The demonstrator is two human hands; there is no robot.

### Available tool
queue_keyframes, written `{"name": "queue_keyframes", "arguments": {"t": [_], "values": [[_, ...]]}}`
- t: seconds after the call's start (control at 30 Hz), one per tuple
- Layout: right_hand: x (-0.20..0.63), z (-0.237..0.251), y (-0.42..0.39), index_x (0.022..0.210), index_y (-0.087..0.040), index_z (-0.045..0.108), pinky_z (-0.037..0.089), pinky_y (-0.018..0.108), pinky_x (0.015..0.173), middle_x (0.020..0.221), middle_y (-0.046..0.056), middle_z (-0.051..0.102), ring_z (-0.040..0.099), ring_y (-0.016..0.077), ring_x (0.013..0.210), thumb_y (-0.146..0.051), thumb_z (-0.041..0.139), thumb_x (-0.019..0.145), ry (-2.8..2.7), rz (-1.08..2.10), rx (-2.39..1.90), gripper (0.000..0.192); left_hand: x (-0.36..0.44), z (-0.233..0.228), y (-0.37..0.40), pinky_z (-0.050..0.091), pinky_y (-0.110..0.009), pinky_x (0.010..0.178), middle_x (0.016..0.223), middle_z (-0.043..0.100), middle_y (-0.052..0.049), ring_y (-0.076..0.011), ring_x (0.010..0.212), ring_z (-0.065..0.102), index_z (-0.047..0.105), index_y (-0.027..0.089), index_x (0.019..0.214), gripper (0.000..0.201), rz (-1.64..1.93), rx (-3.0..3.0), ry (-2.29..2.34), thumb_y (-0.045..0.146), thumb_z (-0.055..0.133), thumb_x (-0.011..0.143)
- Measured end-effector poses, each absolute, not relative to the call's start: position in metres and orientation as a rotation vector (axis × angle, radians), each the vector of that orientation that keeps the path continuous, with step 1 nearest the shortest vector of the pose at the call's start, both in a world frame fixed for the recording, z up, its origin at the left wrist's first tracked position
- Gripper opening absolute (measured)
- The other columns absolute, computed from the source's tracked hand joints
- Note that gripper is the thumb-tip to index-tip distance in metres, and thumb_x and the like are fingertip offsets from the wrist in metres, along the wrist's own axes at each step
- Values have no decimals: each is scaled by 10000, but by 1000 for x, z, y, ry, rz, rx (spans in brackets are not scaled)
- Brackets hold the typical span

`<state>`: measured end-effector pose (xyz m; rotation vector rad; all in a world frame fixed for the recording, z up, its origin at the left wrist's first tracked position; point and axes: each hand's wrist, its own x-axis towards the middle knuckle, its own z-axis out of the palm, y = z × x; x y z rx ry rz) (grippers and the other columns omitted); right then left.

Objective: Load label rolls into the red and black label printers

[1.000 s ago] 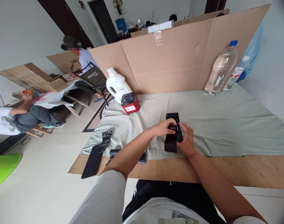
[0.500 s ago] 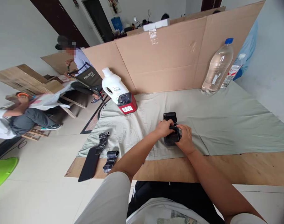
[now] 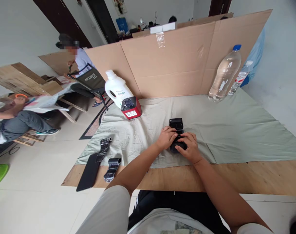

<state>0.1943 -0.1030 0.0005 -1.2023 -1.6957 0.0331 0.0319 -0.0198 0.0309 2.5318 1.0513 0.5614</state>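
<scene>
A small black device with a flipped-up lid (image 3: 176, 123) lies on the cloth in front of me. My left hand (image 3: 166, 137) grips its left side near the hinge, thumb and fingers on the black casing. My right hand (image 3: 190, 146) holds its right side, with the fingers curled over the top and the thumb at the near end. Both hands hide most of the middle of the device, so I cannot make out what lies inside it.
A white jug (image 3: 117, 89) and a red box with a black top (image 3: 131, 109) stand back left. Two water bottles (image 3: 224, 76) stand back right by the cardboard screen (image 3: 172, 65). Dark shiny rolls (image 3: 112, 169) and a flat black slab (image 3: 88, 174) lie left. Two people sit beyond.
The right hand has shifted from the device's right edge over its top, its thumb now at the near end. The left hand's fingers have moved slightly, staying on the device.
</scene>
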Motion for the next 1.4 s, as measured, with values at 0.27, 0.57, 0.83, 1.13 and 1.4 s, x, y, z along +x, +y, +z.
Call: {"name": "queue_keyframes", "arguments": {"t": [0.27, 0.57, 0.83, 1.13, 1.4], "values": [[193, 3, -104, 740, -234, 702, 474, 431, 915, 885, 60, 684, 571, 233, 971, -372, 575, 892, -1689, 24, -1236, 242, 29, 31, -28, 325, -491, 1042, 1299, 547, -101, -302, 1240, 394, 654, 232, 1253, 409, 477, 2624, 1109, 399, 399, 980], [190, 1, -104, 730, -219, 683, 464, 406, 881, 824, 34, 708, 577, 219, 911, -280, 597, 888, -1754, -86, -1235, 190, 31, 28, -24, 368, -461, 1039, 1224, 551, -118, -275, 1187, 456, 652, 194, 1224, 430, 605, 2538, 1155, 418, 368, 990], [190, -1, -104, 747, -221, 685, 477, 413, 878, 828, 43, 696, 590, 213, 900, -271, 570, 894, -1747, -42, -1230, 193, 41, 29, -3, 299, -450, 1156, 1455, 444, -156, -240, 1382, 374, 400, 155, 1433, 579, 1058, 2170, 1065, 492, 195, 1009], [192, -3, -102, 1136, -196, 591, 495, 491, 935, 1103, 123, 645, 578, 267, 1055, -331, 566, 893, -1642, -93, -1238, 280, 37, -2, -67, 355, -478, 1117, 1258, 598, -149, -245, 1316, 457, 548, 165, 1221, 442, 1215, 2144, 988, 443, 273, 1014], [185, -11, -102, 1197, -169, 569, 492, 485, 932, 1063, 137, 687, 609, 292, 1085, -345, 554, 888, -1693, -124, -1347, 356, 44, -9, -74, 343, -500, 1110, 1300, 598, -163, -261, 1366, 433, 524, 163, 1264, 479, 1163, 2258, 1148, 453, 246, 1004]]}}
